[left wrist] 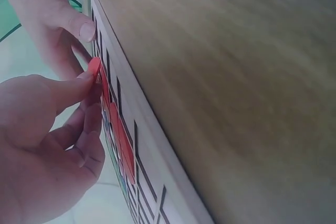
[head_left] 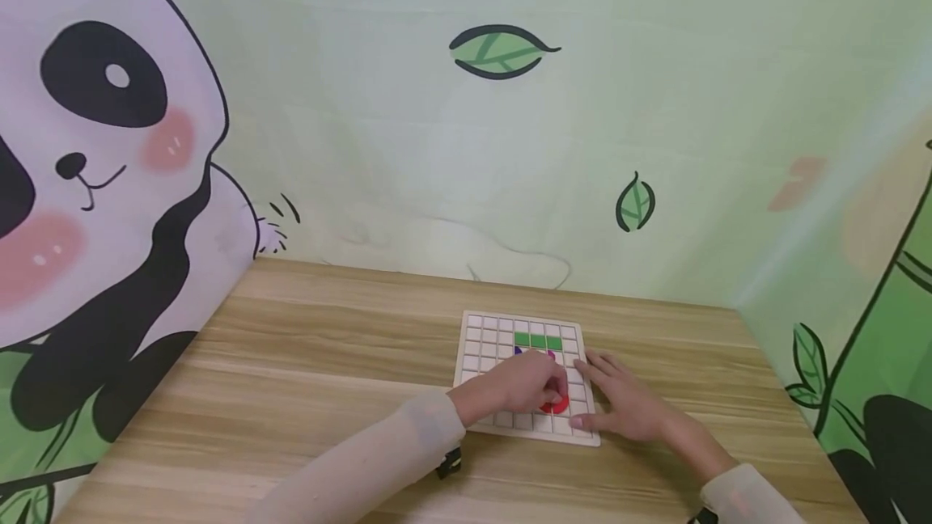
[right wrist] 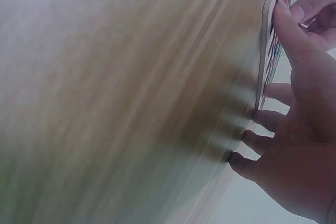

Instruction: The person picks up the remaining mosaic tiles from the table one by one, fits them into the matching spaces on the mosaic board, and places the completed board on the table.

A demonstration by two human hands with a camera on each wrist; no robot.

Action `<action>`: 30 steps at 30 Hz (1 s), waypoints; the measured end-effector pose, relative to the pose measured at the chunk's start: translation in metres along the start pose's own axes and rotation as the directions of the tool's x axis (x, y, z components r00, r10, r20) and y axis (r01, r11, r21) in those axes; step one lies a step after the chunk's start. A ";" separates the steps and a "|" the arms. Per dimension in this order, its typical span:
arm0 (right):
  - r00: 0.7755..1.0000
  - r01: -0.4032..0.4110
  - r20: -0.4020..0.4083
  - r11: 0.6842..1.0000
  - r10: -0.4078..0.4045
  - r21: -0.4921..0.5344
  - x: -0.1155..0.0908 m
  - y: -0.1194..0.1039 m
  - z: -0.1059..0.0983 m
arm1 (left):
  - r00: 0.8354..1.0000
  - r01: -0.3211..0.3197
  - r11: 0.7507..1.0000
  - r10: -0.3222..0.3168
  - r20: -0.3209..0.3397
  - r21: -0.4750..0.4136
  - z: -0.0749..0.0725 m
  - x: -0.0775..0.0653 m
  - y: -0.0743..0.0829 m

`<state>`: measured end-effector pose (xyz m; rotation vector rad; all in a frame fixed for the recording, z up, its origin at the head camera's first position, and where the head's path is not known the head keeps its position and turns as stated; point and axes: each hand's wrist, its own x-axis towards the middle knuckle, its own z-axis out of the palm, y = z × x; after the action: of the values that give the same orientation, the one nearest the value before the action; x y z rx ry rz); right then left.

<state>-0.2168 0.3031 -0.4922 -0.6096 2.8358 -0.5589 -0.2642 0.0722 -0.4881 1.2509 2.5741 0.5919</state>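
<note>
A white square grid board [head_left: 472, 338] with dark lines lies on the table. My left hand [head_left: 518, 382] reaches over it and pinches a small red piece [left wrist: 94, 66] between thumb and fingers, at the board's surface. Other flat red pieces [left wrist: 123, 142] lie on the grid beside those fingers. Farther up the board sits a row of green squares [head_left: 538, 341], with bits of blue and magenta partly hidden by the left hand. Along the right edge my right hand [head_left: 632, 401] rests with spread fingers, its thumb on the board and some fingertips at the rim and table.
The wooden table [head_left: 349, 338] extends around the board. A pale green cloth wall [head_left: 379, 120] printed with leaves stands behind it, and a panda print [head_left: 102, 152] covers the left side. Dark bands [head_left: 450, 462] show at the sleeves.
</note>
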 end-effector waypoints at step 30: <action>1.000 0.027 -0.010 1.000 -0.027 -0.008 0.002 -0.001 0.002 | 0.999 0.020 0.994 -0.017 -0.029 0.107 -0.001 -0.004 -0.002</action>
<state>-0.2181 0.3005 -0.4940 -0.6496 2.8441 -0.5577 -0.2635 0.0677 -0.4880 1.2580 2.6702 0.4768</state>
